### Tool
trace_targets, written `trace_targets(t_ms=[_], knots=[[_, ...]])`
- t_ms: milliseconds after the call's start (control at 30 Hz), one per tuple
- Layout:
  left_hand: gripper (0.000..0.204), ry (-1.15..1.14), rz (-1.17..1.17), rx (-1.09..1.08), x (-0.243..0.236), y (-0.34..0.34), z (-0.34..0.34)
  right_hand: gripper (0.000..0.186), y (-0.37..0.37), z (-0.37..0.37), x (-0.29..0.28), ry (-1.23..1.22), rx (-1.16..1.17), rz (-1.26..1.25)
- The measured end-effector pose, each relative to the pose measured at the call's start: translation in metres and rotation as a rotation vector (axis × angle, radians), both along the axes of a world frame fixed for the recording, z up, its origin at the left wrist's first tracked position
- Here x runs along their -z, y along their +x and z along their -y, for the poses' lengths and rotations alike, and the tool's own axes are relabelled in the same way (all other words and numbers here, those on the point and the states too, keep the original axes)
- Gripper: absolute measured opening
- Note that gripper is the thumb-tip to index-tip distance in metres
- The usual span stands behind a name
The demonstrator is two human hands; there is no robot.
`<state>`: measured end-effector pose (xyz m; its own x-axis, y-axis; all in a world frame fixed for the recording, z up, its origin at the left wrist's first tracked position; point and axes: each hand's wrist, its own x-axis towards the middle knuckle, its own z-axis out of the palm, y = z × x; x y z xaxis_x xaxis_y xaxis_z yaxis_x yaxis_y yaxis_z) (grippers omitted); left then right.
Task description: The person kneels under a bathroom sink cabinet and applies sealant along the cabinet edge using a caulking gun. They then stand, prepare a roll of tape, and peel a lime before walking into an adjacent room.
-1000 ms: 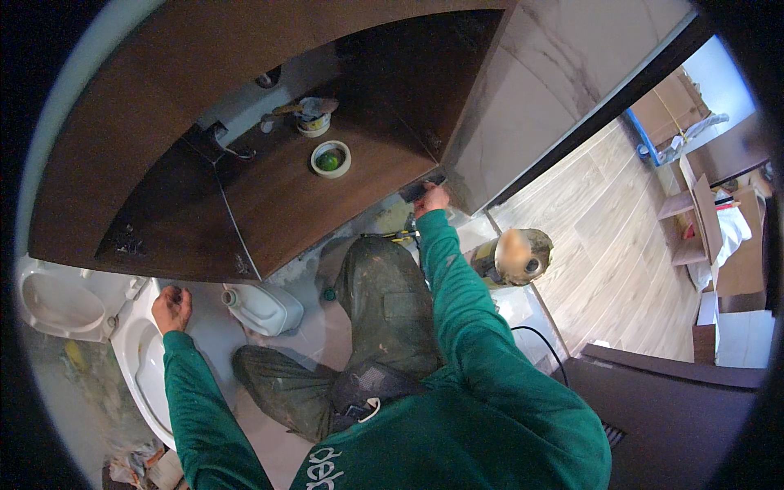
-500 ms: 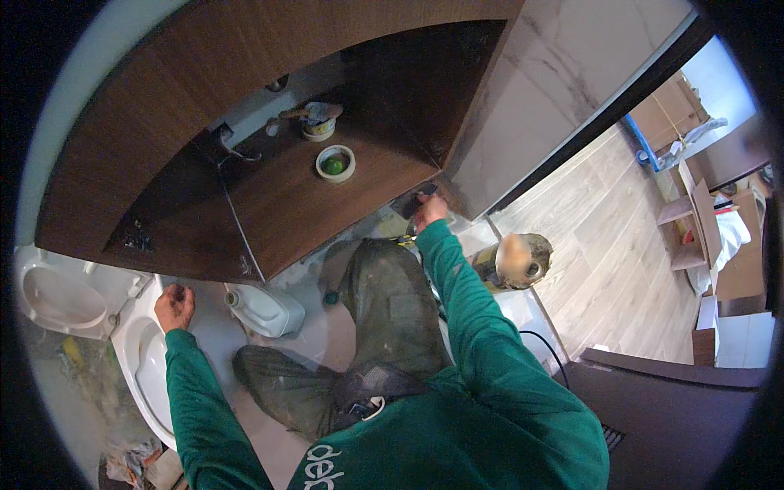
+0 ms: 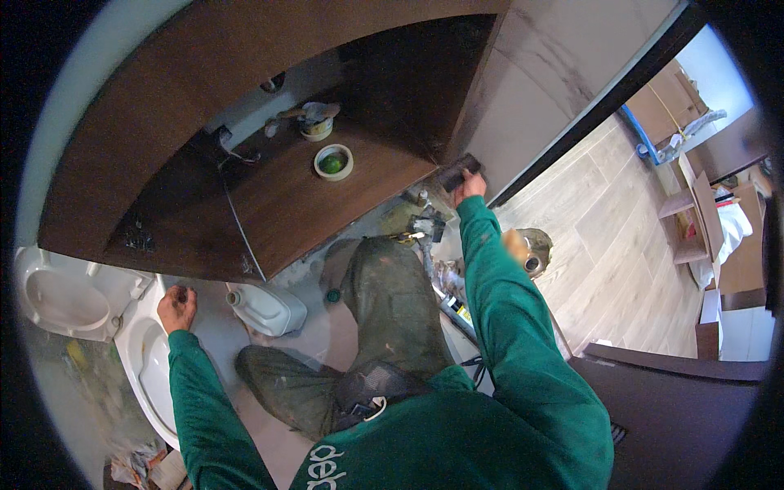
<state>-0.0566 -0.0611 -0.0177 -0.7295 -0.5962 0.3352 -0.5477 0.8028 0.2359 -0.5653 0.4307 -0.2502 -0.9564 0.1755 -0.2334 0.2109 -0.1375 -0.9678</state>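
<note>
My right hand [image 3: 469,188] reaches out to the lower right corner of the brown cabinet [image 3: 343,200], next to the marble-look wall. Its fingers close round a dark rectangular block [image 3: 454,173]. My left hand [image 3: 177,309] is by the white sanitary bowl [image 3: 137,347], below the cabinet's left edge. Its fingers are curled; what they hold, if anything, I cannot make out. A white plastic jug [image 3: 269,310] without a cap stands right of that hand. Between my knees and the cabinet lie small dark tools [image 3: 429,224] with a yellow-handled one among them.
On the cabinet's inner board sit a white bowl with something green [image 3: 333,163] and a tub with a rag [image 3: 317,126]. A green cap [image 3: 332,296] lies by my leg. Right of my arm are a metal can [image 3: 535,255] and a dark door panel [image 3: 670,408]; cartons [image 3: 694,220] stand farther off.
My right hand has moved right and slightly up toward the wall, carrying the dark block. Tools and a tube beside my leg now show. My left hand stays almost in place.
</note>
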Motion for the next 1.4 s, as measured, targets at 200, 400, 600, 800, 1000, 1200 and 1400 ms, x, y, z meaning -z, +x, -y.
trace_targets(t_ms=[200,400,600,800,1000,1200,1400], knots=[[0.025,-0.003,0.044,-0.007,0.003,0.003,0.005,0.02,0.055,-0.008,0.002,-0.807,0.22,0.316],[0.025,-0.004,0.039,-0.011,0.001,0.002,0.003,0.02,0.032,0.037,-0.009,-0.884,0.123,0.403],[0.026,-0.021,0.081,-0.049,-0.004,0.001,0.0,0.022,0.064,0.064,-0.029,-0.897,0.078,0.3],[0.029,0.016,0.027,-0.054,-0.002,-0.001,0.0,0.023,0.108,0.083,-0.038,-0.821,0.102,0.349],[0.028,0.069,0.06,-0.063,-0.006,-0.001,-0.001,0.011,0.111,0.064,-0.02,-0.709,0.153,0.392],[0.026,0.009,0.041,-0.032,-0.007,-0.003,-0.003,0.002,0.045,0.053,-0.002,-0.63,0.106,0.391],[0.026,-0.09,-0.028,-0.038,-0.005,-0.002,-0.002,0.005,0.131,0.157,0.029,-0.556,0.054,0.433]])
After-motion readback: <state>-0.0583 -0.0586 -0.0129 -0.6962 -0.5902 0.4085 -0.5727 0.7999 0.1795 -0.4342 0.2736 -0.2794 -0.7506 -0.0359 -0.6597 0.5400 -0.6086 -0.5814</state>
